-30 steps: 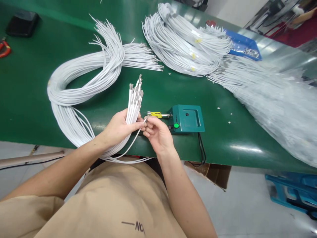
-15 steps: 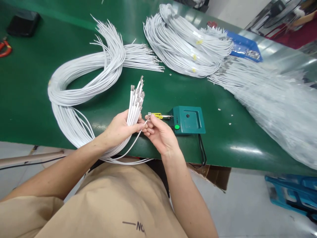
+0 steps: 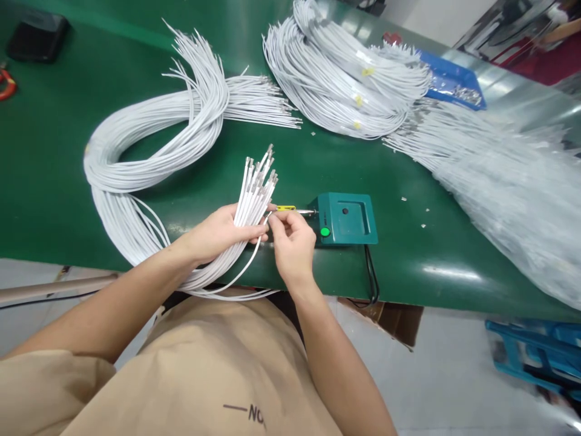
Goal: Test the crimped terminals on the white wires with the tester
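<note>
My left hand (image 3: 218,233) is closed round a bunch of white cables (image 3: 255,191) whose metal-tipped ends fan up and to the right. My right hand (image 3: 293,242) pinches the end of a single white cable (image 3: 252,257) right beside the bunch, thumb and fingers pressed together. Just beyond my right fingers a yellow-and-metal probe (image 3: 290,209) sticks out leftward from a small teal box (image 3: 347,218) with a green button. The cables run down over the table's front edge toward my lap.
A big coil of white cables (image 3: 136,139) lies left on the green table (image 3: 54,181). Another bundle (image 3: 345,79) lies at the back, a plastic-wrapped heap (image 3: 508,188) at right. A blue tray (image 3: 454,82), a black box (image 3: 36,36) and red pliers (image 3: 6,85) sit further off.
The bunch in my left hand has tilted more to the right and its ends spread. My right hand has drawn in closer to the bunch, still pinching the single cable.
</note>
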